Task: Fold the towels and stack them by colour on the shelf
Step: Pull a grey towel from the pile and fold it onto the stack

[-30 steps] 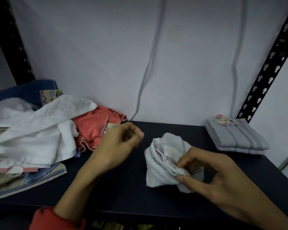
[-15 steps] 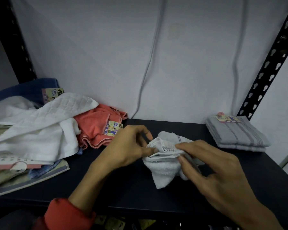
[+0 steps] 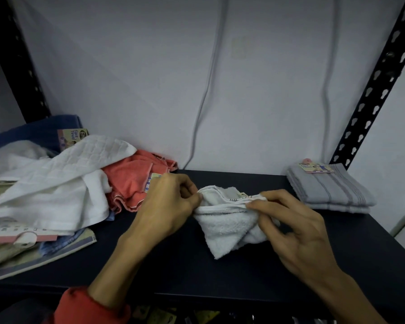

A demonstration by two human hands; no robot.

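Observation:
A small white towel [image 3: 229, 228] lies crumpled in the middle of the dark shelf [image 3: 173, 272]. My left hand [image 3: 171, 204] pinches its upper hem at the left end, and my right hand [image 3: 292, 225] pinches the same hem at the right end, so the edge is stretched between them. The rest of the towel sags down onto the shelf. A folded grey towel [image 3: 327, 190] with a paper label lies at the back right. On the left sits an unfolded heap: a big white towel [image 3: 56, 183], a coral towel [image 3: 136, 181] and a blue towel [image 3: 40, 132].
Black perforated uprights stand at the back left [image 3: 19, 66] and the right [image 3: 379, 78]. Two grey cables [image 3: 208, 90] hang down the pale back wall. Under the heap lie a beige cloth and a flat packet [image 3: 45, 256] near the front left edge.
My left hand came over from beside the coral towel and took the white towel's hem. Both hands then drew apart, pulling that edge out straight.

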